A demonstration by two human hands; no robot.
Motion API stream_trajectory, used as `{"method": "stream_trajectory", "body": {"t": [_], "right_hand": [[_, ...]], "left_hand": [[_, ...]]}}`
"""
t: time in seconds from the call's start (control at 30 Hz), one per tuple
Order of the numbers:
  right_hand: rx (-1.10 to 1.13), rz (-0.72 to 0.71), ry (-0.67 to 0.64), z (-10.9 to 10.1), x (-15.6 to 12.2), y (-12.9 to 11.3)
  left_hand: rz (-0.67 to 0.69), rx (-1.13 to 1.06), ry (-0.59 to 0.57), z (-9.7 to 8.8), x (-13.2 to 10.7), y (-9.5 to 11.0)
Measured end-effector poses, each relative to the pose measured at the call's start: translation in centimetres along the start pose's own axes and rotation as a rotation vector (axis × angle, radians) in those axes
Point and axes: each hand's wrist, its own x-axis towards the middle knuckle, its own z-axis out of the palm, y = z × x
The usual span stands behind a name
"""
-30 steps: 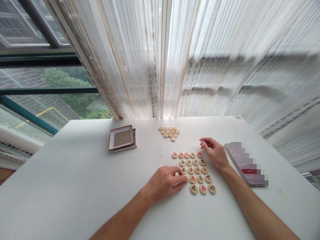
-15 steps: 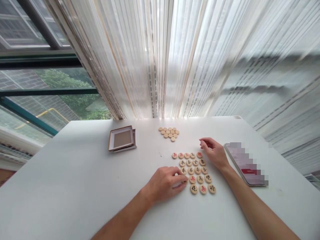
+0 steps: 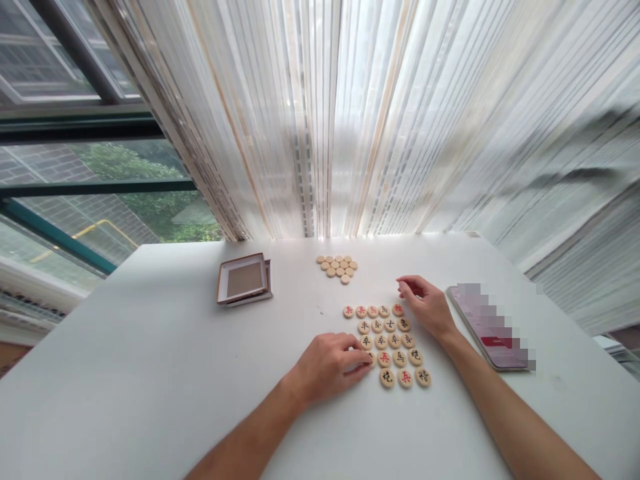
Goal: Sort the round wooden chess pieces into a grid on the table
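Round wooden Chinese chess pieces (image 3: 381, 342) lie face up in several rows, with red or black characters. My left hand (image 3: 330, 368) is at the left end of the fourth row, thumb and fingertips closed on a Chinese chess piece (image 3: 372, 359) that they mostly cover. My right hand (image 3: 425, 303) rests on the table just beyond the upper right of the rows, by a red-marked piece (image 3: 397, 309). Its fingers are curled in loosely towards the thumb, and nothing shows between them.
Farther back, blank-faced round pieces (image 3: 340, 265) form a triangle-like cluster. An open shallow box (image 3: 219, 283) stands at the back left of the white table (image 3: 125, 373). On the right lies a phone (image 3: 480, 320), partly pixelated. A striped curtain (image 3: 325, 120) and a window border the far edge.
My left fingertips have drawn closer together over the piece at the row's left end. The right hand stays in place. The whole view has shifted very slightly.
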Motion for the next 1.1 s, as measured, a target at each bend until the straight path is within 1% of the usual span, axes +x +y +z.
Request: {"method": "stream_trajectory", "body": {"t": [0.53,0.97,1.1], "right_hand": [[0.012,0.015,-0.005,0.02,-0.01,0.05],[0.017,0.006,-0.009,-0.03,-0.05,-0.08],[0.017,0.007,-0.004,0.03,-0.05,-0.09]], "left_hand": [[-0.018,0.016,-0.045,-0.21,-0.06,-0.04],[-0.004,-0.014,-0.023,-0.2,0.08,0.06],[-0.03,-0.041,-0.021,-0.44,-0.12,0.05]]}}
